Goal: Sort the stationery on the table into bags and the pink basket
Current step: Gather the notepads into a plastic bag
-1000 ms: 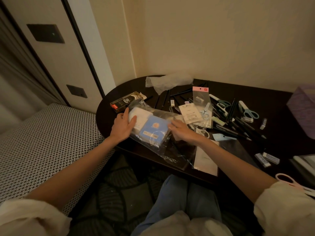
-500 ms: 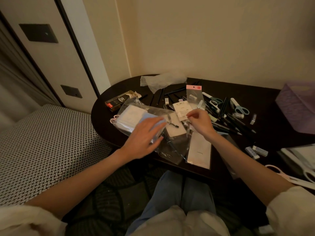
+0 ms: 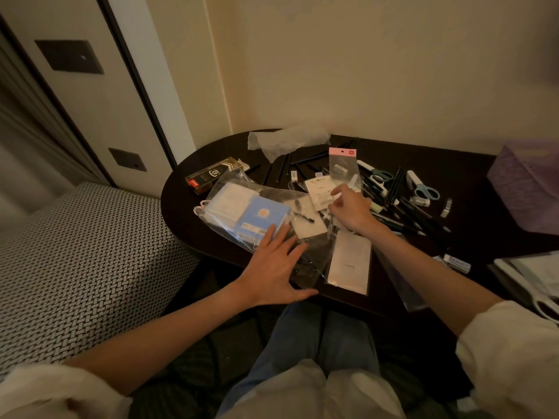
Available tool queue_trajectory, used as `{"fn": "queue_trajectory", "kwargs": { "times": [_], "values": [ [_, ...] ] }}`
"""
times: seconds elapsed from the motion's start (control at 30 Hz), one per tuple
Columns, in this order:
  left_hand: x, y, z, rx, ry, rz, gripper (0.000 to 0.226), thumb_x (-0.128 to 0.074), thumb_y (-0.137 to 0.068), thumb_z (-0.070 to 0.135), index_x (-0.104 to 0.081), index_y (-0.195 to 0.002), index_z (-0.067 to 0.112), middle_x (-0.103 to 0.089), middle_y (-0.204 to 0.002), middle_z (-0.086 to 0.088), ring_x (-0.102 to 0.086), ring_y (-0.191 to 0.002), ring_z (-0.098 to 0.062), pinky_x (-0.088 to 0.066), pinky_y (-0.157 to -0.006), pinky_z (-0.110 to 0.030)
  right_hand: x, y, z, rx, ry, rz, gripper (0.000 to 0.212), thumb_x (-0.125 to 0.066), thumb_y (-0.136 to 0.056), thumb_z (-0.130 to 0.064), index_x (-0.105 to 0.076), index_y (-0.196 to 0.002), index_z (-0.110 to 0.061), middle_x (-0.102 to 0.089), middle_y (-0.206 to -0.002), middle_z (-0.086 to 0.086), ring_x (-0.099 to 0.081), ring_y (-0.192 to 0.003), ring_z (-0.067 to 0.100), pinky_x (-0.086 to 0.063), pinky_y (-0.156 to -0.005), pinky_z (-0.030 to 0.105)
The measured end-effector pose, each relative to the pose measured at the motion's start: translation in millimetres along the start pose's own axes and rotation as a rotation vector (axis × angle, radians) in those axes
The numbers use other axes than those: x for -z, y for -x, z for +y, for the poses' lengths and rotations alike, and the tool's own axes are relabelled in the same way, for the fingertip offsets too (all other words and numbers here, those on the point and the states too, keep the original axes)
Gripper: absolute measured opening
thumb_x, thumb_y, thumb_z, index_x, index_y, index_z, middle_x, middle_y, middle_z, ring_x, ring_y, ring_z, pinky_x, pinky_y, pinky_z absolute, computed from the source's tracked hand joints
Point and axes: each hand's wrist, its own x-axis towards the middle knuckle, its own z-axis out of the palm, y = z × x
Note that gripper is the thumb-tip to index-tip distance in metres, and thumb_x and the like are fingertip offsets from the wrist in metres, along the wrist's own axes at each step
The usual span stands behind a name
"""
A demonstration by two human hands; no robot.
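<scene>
A clear plastic bag [image 3: 242, 204] holding a white pad and a blue booklet [image 3: 262, 216] lies on the dark table [image 3: 178, 201]. My left hand [image 3: 273, 266] lies flat with spread fingers on the bag's near end. My right hand [image 3: 351, 208] hovers over a small white label card [image 3: 319, 189], fingers curled and pinching at its edge. A white flat packet [image 3: 349, 263] lies by the table's front edge. The pink basket [image 3: 526, 182] stands at the far right.
Scissors [image 3: 422, 187], black pens [image 3: 396, 189] and small erasers [image 3: 446, 207] are scattered to the right. A pink-topped clear sleeve [image 3: 343, 164], a black-and-gold box [image 3: 211, 175] and a crumpled clear bag [image 3: 284, 140] lie at the back. A patterned seat [image 3: 75, 252] is on the left.
My left hand left the bag's far left side and came down flat on its near end. My right hand moved from the bag to the white card farther back.
</scene>
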Motion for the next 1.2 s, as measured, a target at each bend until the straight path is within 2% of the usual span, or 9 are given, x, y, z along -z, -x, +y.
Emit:
{"fn": "queue_trajectory", "kwargs": {
  "times": [0.13,0.23,0.37,0.5,0.7,0.83,0.97,1.1,1.2],
  "values": [
    [-1,0,2,-0.006,-0.078,-0.084,0.104,-0.032,-0.072,0.089,-0.04,-0.144,0.015,-0.04,-0.149,-0.014,-0.02,-0.145,-0.035,-0.009,-0.117,-0.056,3,-3,-3,-0.035,0.041,-0.013,0.015,-0.058,-0.09,-0.018,-0.059,-0.106,-0.018,-0.067,-0.108,0.006,-0.053,-0.114,0.028,-0.026,-0.102,0.044],
    [-6,1,6,-0.04,-0.058,0.043,0.066,-0.044,-0.088,0.062,-0.052,-0.133,0.014,-0.052,-0.14,-0.012,-0.034,-0.139,-0.034,-0.018,-0.115,-0.059,10,-7,-4,-0.051,0.04,-0.038,0.023,-0.061,-0.088,-0.014,-0.058,-0.111,-0.015,-0.064,-0.108,0.006,-0.055,-0.11,0.026,-0.032,-0.1,0.045],
    [-10,4,8,-0.073,-0.085,0.193,0.03,-0.065,-0.085,0.031,-0.068,-0.107,0.011,-0.067,-0.117,-0.012,-0.057,-0.119,-0.031,-0.035,-0.105,-0.063,21,-6,-8,-0.049,-0.255,-0.132,0.039,-0.059,-0.087,-0.002,-0.044,-0.121,-0.012,-0.06,-0.091,0.011,-0.06,-0.08,0.023,-0.051,-0.07,0.039],
    [-11,10,3,-0.077,-0.078,0.189,0.016,-0.076,-0.072,0.014,-0.07,-0.087,0.012,-0.073,-0.096,-0.009,-0.066,-0.105,-0.027,-0.027,-0.112,-0.057,30,-3,-14,-0.101,-0.444,-0.162,0.031,-0.054,-0.089,0.001,-0.049,-0.115,-0.014,-0.055,-0.102,0.01,-0.057,-0.067,0.01,-0.045,-0.047,0.017],
    [-2,29,-25,-0.051,0.117,0.221,0.007,-0.063,-0.083,0.004,-0.061,-0.084,0.01,-0.068,-0.084,-0.006,-0.065,-0.083,-0.018,-0.02,-0.118,-0.033,36,7,-7,-0.043,-0.569,-0.353,0.03,-0.051,-0.09,-0.001,-0.062,-0.114,-0.016,-0.064,-0.081,0.01,-0.057,-0.065,0.016,-0.047,-0.059,0.026],
    [0,53,-44,0.021,0.238,0.256,0.039,-0.035,-0.102,0.026,-0.066,-0.104,0.002,-0.07,-0.105,-0.01,-0.059,-0.113,-0.022,-0.034,-0.111,-0.032,30,9,-2,-0.005,-0.72,-0.44,0.029,-0.04,-0.1,-0.009,-0.066,-0.112,-0.016,-0.065,-0.078,0.009,-0.061,-0.07,0.019,-0.05,-0.06,0.025],
    [-2,68,-60,-0.016,0.272,0.264,0.041,-0.034,-0.104,0.028,-0.064,-0.108,0.001,-0.066,-0.116,-0.012,-0.05,-0.125,-0.022,-0.038,-0.109,-0.033,14,11,2,0.409,-0.179,-0.147,0.05,-0.044,-0.093,0.005,-0.052,-0.131,-0.028,-0.055,-0.11,0.007,-0.055,-0.1,0.021,-0.051,-0.081,0.036],
    [-6,76,-72,-0.115,0.22,0.287,0.034,-0.04,-0.103,0.022,-0.067,-0.1,0.0,-0.067,-0.114,-0.014,-0.054,-0.123,-0.027,-0.04,-0.109,-0.039,7,16,2,0.769,0.324,-0.197,0.089,-0.059,-0.083,0.002,-0.016,-0.151,-0.037,-0.028,-0.152,0.002,-0.033,-0.133,0.023,-0.045,-0.097,0.039],
    [-6,78,-76,-0.163,0.193,0.342,0.036,-0.04,-0.102,0.02,-0.068,-0.097,-0.002,-0.067,-0.11,-0.016,-0.054,-0.12,-0.028,-0.041,-0.108,-0.039,0,20,-1,0.947,0.497,-0.238,0.103,-0.072,-0.079,-0.014,-0.004,-0.153,-0.037,-0.011,-0.16,-0.002,-0.023,-0.141,0.022,-0.037,-0.105,0.039]
  ]
}}
